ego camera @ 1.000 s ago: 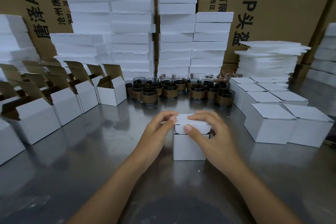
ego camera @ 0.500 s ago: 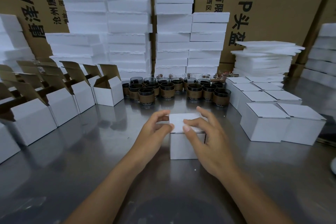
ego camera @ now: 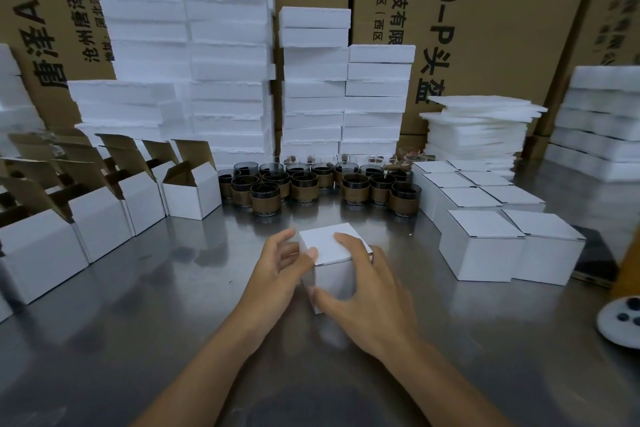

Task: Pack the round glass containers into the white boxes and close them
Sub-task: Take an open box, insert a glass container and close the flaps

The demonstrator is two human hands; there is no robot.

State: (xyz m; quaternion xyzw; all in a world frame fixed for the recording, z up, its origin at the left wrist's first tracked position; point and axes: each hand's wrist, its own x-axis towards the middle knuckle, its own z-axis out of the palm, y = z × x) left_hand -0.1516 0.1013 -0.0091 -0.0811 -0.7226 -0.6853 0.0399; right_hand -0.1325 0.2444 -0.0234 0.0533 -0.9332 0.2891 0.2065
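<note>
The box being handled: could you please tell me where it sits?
Head view, centre: the white box is on the metal table, gripped between the left hand and right hand, just in front of the glass containers.

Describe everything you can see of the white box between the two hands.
The white box is a plain cardboard cube with its lid closed flat. It stands on the metal table, turned so one vertical edge faces the camera. The right hand grips it, fingers over the top, thumb low on the front. The left hand holds its left side, thumb on the top edge.
</note>
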